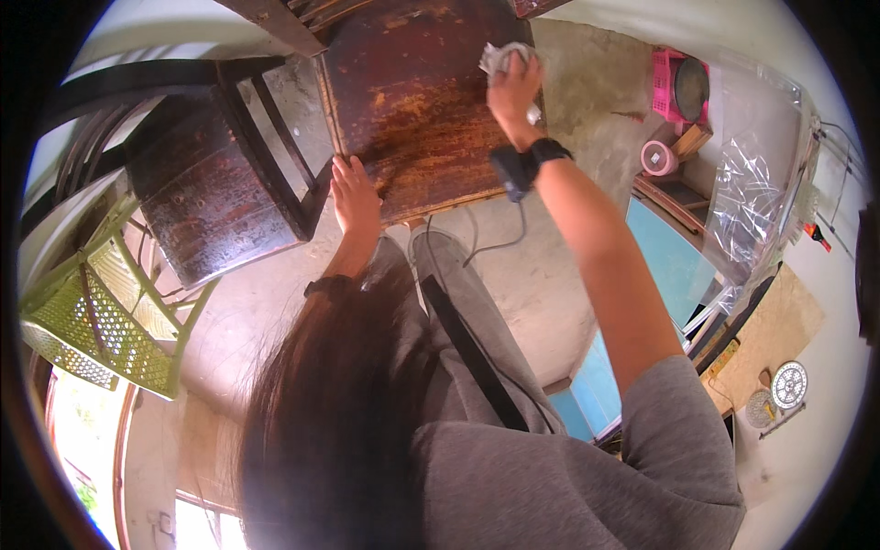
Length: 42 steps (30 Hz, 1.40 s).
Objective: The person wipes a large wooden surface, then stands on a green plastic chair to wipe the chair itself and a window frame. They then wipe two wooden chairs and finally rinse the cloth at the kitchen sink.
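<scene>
Before me is the broad, worn red-brown seat of a wooden chair (419, 130), its finish rubbed to bare wood in patches. My right hand (514, 86) presses a crumpled white cloth or tissue (496, 58) against the seat near its right edge. Part of the cloth is hidden under the palm. At the seat's front left corner, my left hand (356, 196) rests with fingers spread over the edge and holds nothing. A dark strapped device (512, 172) with a cable sits at my right wrist.
To the left stand a second dark wooden chair (213, 192) and a green plastic chair (110, 302). Along the right are a pink basket (662, 86), a pink round container (658, 158), a light-blue panelled cabinet (667, 261) and clear plastic sheeting (746, 185). My long hair hangs below the camera.
</scene>
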{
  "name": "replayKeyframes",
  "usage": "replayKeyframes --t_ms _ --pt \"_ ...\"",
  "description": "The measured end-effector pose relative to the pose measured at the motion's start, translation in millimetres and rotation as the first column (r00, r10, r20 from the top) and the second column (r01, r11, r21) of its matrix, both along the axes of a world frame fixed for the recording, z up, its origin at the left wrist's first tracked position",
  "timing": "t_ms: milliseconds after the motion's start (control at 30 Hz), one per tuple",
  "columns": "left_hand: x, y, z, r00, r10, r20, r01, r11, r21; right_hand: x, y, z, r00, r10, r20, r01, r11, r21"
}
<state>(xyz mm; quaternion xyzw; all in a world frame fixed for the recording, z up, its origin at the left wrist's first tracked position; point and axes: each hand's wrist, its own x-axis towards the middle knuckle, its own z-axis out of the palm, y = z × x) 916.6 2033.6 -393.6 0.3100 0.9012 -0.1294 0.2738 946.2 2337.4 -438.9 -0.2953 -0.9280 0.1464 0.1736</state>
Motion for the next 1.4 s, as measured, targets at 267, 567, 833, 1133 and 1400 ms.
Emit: replayKeyframes --t_ms 267,567,833,1133,1400 --pt "5 -3 -21 0.977 -0.037 -0.212 0.051 0.997 0.058 -68 -149 28 0.516 0.832 -0.204 -0.851 0.472 -0.228" --pt "9 0 -23 0.983 -0.046 -0.18 0.05 0.999 0.017 -102 29 10 0.92 0.314 0.236 -0.34 0.937 0.08" --pt "6 -6 -22 0.99 -0.045 -0.132 0.054 0.996 0.065 -167 -59 -12 0.854 0.495 -0.16 -0.494 0.868 0.052" --pt "5 -7 -9 0.993 0.0 -0.115 0.012 0.995 0.104 -48 -128 47 0.356 0.934 0.038 -0.892 0.352 -0.283" --pt "-32 24 8 0.997 0.074 -0.022 -0.07 0.99 0.122 -24 9 51 0.826 0.425 0.369 -0.415 0.903 -0.113"
